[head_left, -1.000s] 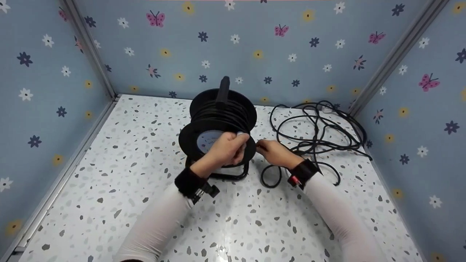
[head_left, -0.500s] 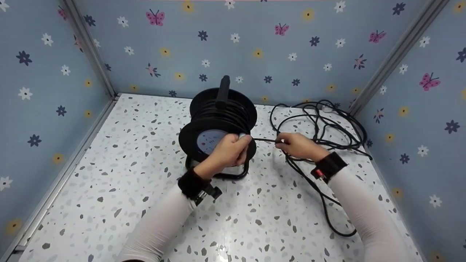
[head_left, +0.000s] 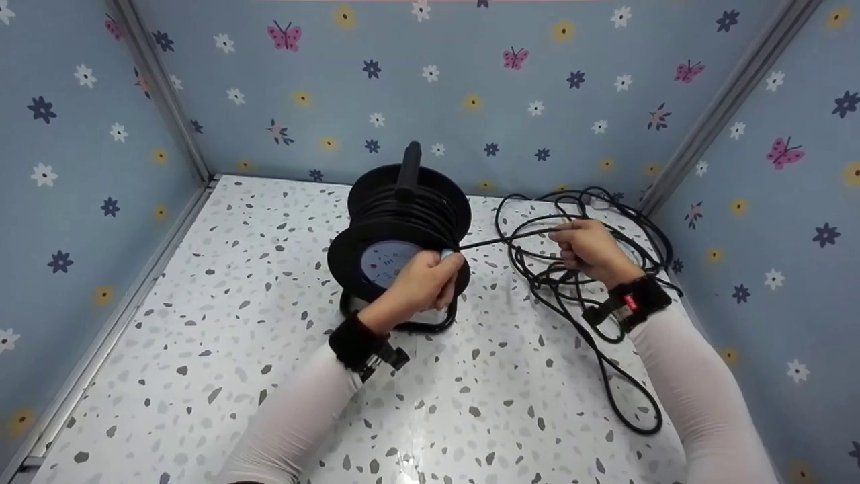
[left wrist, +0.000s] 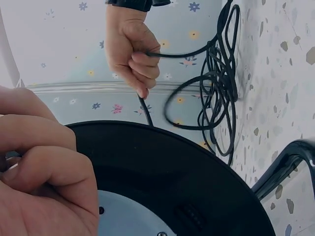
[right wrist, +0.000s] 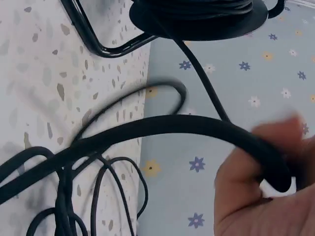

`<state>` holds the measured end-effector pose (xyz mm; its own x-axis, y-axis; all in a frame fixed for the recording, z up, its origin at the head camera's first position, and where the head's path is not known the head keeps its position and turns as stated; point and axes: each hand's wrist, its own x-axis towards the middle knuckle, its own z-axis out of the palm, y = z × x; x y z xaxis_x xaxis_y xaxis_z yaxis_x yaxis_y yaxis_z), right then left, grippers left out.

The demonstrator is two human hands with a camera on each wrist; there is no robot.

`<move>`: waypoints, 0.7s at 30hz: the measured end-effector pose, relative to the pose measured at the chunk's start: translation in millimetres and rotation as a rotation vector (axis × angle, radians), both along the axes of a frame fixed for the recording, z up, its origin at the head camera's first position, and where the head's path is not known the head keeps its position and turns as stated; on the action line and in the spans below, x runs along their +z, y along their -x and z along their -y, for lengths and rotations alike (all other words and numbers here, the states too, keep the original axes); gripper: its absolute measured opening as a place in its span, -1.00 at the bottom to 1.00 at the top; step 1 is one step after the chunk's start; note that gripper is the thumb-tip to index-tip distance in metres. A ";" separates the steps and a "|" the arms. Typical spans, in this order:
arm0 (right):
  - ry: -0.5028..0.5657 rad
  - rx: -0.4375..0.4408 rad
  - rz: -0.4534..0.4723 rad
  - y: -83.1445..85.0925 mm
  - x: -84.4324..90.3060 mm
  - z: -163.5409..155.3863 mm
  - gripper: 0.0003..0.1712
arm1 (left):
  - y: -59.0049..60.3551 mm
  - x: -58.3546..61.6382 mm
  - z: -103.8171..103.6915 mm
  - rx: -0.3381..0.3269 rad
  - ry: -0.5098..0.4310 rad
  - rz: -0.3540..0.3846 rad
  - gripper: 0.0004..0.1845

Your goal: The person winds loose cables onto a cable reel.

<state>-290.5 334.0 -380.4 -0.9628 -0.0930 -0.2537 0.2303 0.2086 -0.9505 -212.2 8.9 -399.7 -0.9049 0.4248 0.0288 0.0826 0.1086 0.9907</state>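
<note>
A black cable reel [head_left: 346, 259] with a pale socket panel [head_left: 386, 262] stands on its tubular frame near the back wall. My left hand [head_left: 420, 279] is curled round a small light-coloured knob [head_left: 447, 253] on the reel's front face; its fingers are bent in the left wrist view. To the right, my right hand [head_left: 594, 249] grips the black cable [head_left: 494, 241], which runs nearly straight from the reel to the fingers. The right wrist view shows the cable [right wrist: 162, 124] passing out of that hand in a curve.
Loose cable loops [head_left: 635, 430] lie tangled on the speckled floor [head_left: 269, 403] at the right, reaching toward the corner. A black carry handle [head_left: 408, 175] rises above the reel. Flowered walls [head_left: 430, 81] with metal corner strips enclose three sides.
My right hand has moved right and away from the reel, with a lengthening straight stretch of cable between. A loose loop has shifted toward the front right. My left hand stays at the knob.
</note>
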 end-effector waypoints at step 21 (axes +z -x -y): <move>-0.329 0.623 -0.075 -6.8 -11.5 -59.2 -0.60 | 0.0 -19.7 -13.7 0.030 0.083 -0.005 -0.30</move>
<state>-283.7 393.2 -391.9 -0.7715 -0.5622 -0.2980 -0.0892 0.5592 -0.8242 -212.2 22.7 -419.4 -0.9170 0.3989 -0.0008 0.0829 0.1925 0.9778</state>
